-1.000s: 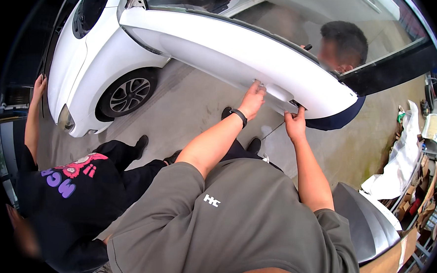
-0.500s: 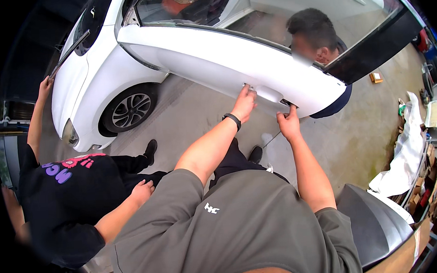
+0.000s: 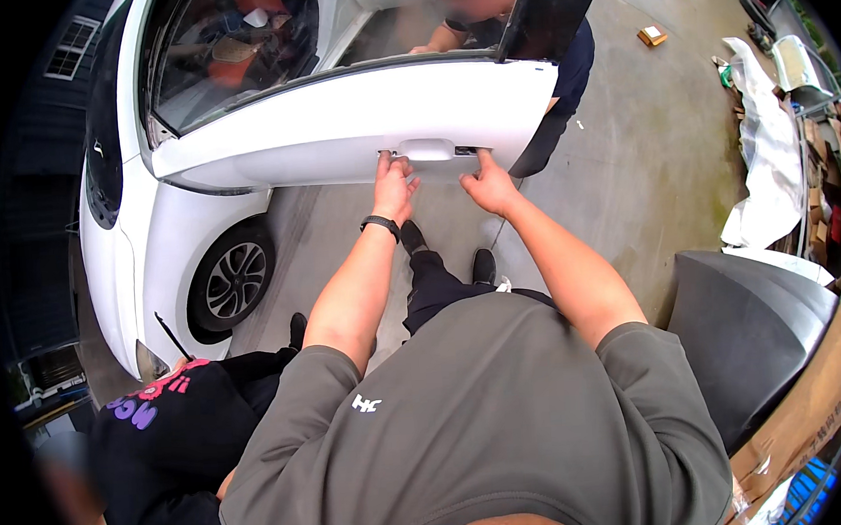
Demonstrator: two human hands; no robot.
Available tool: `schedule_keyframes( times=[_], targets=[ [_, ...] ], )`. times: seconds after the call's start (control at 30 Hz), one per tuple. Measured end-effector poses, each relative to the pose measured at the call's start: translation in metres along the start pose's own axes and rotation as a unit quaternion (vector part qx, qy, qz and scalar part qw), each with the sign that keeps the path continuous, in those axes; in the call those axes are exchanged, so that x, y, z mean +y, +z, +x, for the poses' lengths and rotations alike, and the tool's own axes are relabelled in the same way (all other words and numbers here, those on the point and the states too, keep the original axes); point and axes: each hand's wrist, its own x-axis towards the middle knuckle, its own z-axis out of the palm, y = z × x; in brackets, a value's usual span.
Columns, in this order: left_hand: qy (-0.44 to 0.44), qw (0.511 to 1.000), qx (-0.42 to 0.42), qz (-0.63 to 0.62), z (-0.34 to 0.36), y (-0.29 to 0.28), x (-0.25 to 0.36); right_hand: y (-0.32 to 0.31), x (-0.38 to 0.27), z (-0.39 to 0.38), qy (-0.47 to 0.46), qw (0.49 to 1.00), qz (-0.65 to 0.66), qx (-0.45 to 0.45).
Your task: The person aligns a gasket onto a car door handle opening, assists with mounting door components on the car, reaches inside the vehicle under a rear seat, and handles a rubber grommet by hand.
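Left hand (image 3: pixel 394 190) touches the door (image 3: pixel 309 135) left of its recess (image 3: pixel 426 150), right hand (image 3: pixel 493 187) right of the recess. Hands apart — grip I can't tell

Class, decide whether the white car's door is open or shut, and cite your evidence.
Open: the door angles out from the white car, its rear edge over the concrete floor, and another person stands behind it.

A small white logo (image 3: pixel 366 403) sits on the chest of the grey shirt (image 3: pixel 467 422), purple lettering (image 3: pixel 132 413) beside a pink print (image 3: pixel 173 380) on the black shirt (image 3: pixel 169 456) at left, and dark characters (image 3: pixel 827 428) on the brown cardboard (image 3: pixel 782 455) at lower right.
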Motion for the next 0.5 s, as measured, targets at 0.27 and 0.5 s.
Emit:
schedule_keyframes(
  times=[0.27, 0.5],
  targets=[
    [0.01, 1.0, -0.001, -0.004, -0.002, 0.001, 0.004, -0.005, -0.007, -0.001, -0.021, 1.0, 0.001, -0.006],
    [-0.023, 1.0, -0.007, -0.002, -0.001, -0.001, -0.007, 0.005, 0.011, -0.002, -0.002, 1.0, -0.005, 0.005]
  ],
)
